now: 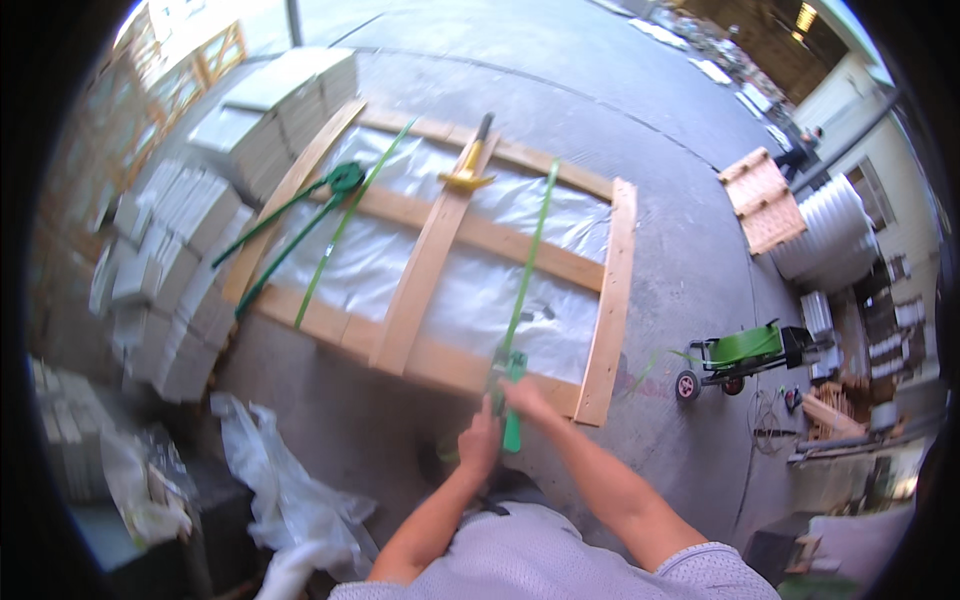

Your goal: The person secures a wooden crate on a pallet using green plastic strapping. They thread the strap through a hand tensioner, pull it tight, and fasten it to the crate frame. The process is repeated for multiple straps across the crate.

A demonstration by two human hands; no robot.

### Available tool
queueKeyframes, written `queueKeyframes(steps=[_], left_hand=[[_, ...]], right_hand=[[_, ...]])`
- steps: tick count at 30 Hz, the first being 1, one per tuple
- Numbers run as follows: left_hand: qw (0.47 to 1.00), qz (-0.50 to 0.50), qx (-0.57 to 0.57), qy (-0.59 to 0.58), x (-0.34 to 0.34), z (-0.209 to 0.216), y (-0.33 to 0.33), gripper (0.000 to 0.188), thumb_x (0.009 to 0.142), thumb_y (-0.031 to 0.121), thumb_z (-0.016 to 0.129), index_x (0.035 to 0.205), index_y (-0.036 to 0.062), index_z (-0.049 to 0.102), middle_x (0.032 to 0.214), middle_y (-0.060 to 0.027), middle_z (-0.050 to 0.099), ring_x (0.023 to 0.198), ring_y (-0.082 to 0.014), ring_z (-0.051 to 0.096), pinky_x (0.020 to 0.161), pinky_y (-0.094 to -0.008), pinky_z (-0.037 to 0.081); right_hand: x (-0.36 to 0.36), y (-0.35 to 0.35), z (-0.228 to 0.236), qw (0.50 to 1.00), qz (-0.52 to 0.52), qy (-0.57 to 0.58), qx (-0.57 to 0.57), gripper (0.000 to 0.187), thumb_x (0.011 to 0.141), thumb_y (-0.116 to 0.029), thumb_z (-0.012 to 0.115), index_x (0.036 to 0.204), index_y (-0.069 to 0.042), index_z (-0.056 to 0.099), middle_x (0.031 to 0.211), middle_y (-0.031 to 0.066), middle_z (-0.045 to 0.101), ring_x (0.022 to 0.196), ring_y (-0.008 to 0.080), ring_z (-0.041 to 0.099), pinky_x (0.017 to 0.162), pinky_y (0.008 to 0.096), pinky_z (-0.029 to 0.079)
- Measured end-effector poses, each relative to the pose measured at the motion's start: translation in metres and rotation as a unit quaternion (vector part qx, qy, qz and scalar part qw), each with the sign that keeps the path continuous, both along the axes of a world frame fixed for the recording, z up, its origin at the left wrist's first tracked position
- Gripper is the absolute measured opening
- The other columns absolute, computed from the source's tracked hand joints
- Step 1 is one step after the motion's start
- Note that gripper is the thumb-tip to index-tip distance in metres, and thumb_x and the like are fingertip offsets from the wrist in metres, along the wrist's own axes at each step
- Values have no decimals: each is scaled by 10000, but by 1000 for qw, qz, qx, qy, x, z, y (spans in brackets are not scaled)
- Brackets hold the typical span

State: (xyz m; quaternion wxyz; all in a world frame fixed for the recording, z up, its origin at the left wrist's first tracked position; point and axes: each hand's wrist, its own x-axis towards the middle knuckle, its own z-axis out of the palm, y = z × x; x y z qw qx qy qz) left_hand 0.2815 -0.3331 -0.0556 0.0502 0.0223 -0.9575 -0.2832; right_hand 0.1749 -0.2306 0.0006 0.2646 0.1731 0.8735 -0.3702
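Observation:
A wooden crate frame (413,285) lies in front of me, with clear plastic film (480,318) over its contents. Two green straps run across it, a right strap (533,252) and a left strap (340,235). At the crate's near edge, on the right strap, is a green strapping tensioner (513,432). My left hand (480,438) is closed round its near part. My right hand (526,397) grips it from the right, its fingers partly hidden. A green long-handled strapping sealer (346,179) lies across the left planks. A yellow tool with a dark handle (468,178) rests on the middle plank.
Stacked pale slabs (285,95) and boxes (180,230) stand close along the left. Crumpled plastic sheeting (290,490) lies at lower left. A wheeled strap dispenser (740,347) with green strap stands right, near a wooden pallet (763,200). A person (800,152) is far right.

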Motion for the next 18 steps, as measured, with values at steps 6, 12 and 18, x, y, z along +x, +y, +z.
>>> queueKeyframes(steps=[6,12,18], left_hand=[[997,-22,57,-42,3,-7,-5,625,877,332,566,1439,187,334,761,-124,599,566,-362,611,468,-475,485],[999,-3,49,-3,4,-19,-1,708,848,350,615,1435,101,307,837,-117,621,536,-315,618,452,-426,495],[995,79,45,-41,-5,-19,12,516,844,331,635,1224,61,413,950,-205,631,715,-431,628,616,-510,510]], right_hand=[[110,-3,112,854,262,444,73,436,777,-315,678,1065,-4,573,1049,188,569,985,363,560,804,473,464],[65,-3,99,787,248,565,24,223,787,-219,664,935,-56,628,835,104,614,824,305,609,709,408,481],[-44,-2,98,926,-73,365,-67,232,814,-231,637,938,-36,657,807,196,664,750,339,670,660,385,523]])
